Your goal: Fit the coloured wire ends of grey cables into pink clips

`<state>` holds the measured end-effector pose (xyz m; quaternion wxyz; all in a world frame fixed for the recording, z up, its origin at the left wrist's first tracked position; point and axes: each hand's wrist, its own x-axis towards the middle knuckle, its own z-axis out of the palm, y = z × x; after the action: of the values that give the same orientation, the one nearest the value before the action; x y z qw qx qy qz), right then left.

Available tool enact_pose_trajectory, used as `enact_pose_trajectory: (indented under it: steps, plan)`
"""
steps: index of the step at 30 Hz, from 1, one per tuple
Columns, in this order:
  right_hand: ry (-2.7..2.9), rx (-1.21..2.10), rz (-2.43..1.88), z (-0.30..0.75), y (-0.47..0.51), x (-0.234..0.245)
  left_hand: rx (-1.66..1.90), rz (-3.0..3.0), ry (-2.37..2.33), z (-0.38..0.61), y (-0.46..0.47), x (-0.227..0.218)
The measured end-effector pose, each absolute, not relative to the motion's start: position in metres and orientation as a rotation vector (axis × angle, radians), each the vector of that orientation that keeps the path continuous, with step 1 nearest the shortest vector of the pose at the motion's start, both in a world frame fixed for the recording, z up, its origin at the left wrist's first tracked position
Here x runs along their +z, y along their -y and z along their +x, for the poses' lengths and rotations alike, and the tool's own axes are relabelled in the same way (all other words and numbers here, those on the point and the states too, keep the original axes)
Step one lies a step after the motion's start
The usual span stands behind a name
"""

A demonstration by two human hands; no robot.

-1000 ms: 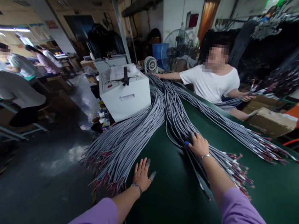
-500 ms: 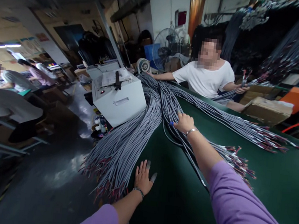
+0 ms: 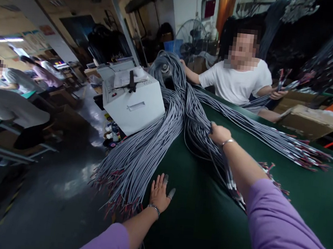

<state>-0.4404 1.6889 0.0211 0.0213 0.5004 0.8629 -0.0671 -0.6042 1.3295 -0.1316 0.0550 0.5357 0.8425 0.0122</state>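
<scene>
My right hand (image 3: 220,134) is closed around a bundle of grey cables (image 3: 199,113) and holds part of it raised off the green tabletop (image 3: 189,206). Stripped ends of that bundle, white and red, show below and behind my right forearm. My left hand (image 3: 160,194) lies flat on the tabletop with fingers spread, grey covers on thumb and index fingertips. Just left of it, a second thick cable bundle (image 3: 139,161) hangs over the table edge, its reddish wire ends down. A third bundle (image 3: 244,122) stretches along the far side to the right.
A pale grey machine (image 3: 135,105) stands left of the cables. Across the table sits a co-worker in a white shirt (image 3: 239,82), one hand near the looped cables, the other holding cable ends. A cardboard box (image 3: 312,120) is at the right; a fan (image 3: 192,38) stands behind.
My right hand has gone from loosely extended over the middle bundle to gripping and lifting it. The cable loop by the co-worker's hand has risen. My left hand stays put.
</scene>
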Motion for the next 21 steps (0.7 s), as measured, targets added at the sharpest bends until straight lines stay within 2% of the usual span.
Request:
enact_pose_trajectory:
  steps: [4, 12, 21]
  plan:
    - [-2.634, -0.202, 1.581, -0.425, -1.698, 0.029, 0.028, 1.605, -2.565, -0.604, -1.330, -0.130]
    - [-2.535, -0.306, 1.588, -0.420, -1.681, -0.018, 0.030, 1.624, -2.561, -0.605, -1.330, -0.129]
    - [-2.535, -0.158, 1.579, -0.382, -1.703, 0.016, 0.062, 1.573, -2.528, -0.608, -1.331, -0.130]
